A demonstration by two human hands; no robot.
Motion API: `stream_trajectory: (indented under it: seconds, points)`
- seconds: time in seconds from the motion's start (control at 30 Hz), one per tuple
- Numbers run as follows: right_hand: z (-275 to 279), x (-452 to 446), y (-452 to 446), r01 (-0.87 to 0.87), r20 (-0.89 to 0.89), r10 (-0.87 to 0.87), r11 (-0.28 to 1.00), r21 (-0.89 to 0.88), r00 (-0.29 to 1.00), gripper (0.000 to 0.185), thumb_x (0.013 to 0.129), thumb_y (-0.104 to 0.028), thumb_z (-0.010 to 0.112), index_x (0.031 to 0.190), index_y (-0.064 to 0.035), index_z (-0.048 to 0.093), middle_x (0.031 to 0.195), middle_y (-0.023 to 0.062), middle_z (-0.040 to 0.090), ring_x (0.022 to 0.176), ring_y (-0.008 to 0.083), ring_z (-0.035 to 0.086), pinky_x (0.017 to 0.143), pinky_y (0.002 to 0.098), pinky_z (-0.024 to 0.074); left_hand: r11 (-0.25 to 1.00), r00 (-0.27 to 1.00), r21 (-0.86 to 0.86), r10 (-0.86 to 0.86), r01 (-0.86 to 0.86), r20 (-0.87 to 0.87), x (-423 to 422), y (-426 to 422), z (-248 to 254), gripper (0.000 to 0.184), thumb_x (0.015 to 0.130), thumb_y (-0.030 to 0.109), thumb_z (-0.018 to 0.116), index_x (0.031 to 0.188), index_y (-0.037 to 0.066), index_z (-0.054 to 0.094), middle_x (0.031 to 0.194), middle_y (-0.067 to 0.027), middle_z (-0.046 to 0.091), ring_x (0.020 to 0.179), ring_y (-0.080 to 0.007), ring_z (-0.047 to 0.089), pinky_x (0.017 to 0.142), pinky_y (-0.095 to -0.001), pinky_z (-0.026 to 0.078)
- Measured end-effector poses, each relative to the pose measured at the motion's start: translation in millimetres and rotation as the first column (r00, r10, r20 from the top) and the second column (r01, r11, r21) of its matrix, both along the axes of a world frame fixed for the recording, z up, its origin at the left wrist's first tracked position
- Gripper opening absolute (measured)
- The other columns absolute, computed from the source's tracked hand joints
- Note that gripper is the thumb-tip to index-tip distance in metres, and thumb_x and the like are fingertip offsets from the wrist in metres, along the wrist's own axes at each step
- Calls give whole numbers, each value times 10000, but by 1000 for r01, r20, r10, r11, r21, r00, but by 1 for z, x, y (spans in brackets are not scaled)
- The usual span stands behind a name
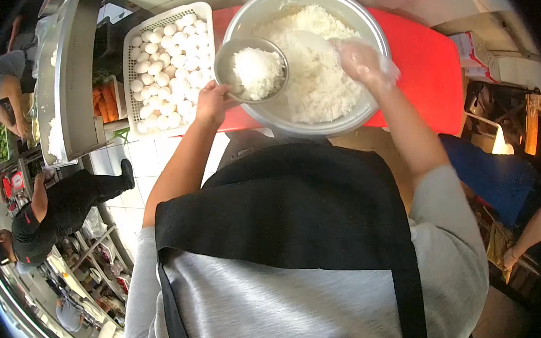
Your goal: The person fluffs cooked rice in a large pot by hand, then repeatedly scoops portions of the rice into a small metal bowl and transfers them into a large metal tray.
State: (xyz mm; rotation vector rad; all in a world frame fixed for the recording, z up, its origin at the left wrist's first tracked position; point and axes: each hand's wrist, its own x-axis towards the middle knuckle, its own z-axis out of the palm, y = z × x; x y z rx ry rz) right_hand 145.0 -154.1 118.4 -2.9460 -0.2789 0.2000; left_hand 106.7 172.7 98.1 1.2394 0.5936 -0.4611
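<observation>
At 9 o'clock my feed shows a red scale (15,181), its dial too small to read, then a person in black (60,204) by loaded shelves (96,252) and a pale tiled floor (145,156). A steel cabinet (78,70) at 10 o'clock bears dark marks, also illegible to me; carrots (108,102) lie just right of it. At 11 o'clock I have a white basket (129,94) of eggs (170,69). Near it, the left hand (211,104) is clamped on the rim of a metal bowl (227,67) at 12 o'clock, which holds a mound of rice (258,71) and overlaps the left edge of the basin (324,126). That basin, at 1 o'clock on the red counter (423,55), holds a larger heap. Over it the right hand (364,63), in a clear glove (390,70), is blurred, apart from the left; I cannot tell whether it grips anything. At 2 o'clock, past the counter, a red-and-white box (468,52) shows unreadable print; at 3, a person in dark blue (490,174).
</observation>
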Motion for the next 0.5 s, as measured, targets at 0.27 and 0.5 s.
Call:
stream_trajectory:
  seconds: [0.27, 0.5]
  points:
    - [-62, -9, 39, -489, -335, 414, 854, -180, 847, 192, 739, -130, 492, 737, -45, 664, 770, 156, 643, 705, 296, 637, 624, 421, 500, 991, 997, 113, 76, -76, 4, -20, 27, 32, 247, 780, 0, 474, 1024, -41, 477, 980, -172, 552, 884, -282, 580, 772, -436, 518]
    - [-87, -37, 63, -557, -449, 486, 830, -30, 749, 214, 742, -122, 469, 804, -29, 651, 791, 186, 633, 750, 321, 627, 681, 419, 487, 977, 982, 95, 186, -188, 35, -43, 45, 33, 267, 773, -2, 468, 1037, -38, 481, 962, -168, 570, 873, -273, 587, 745, -428, 520]
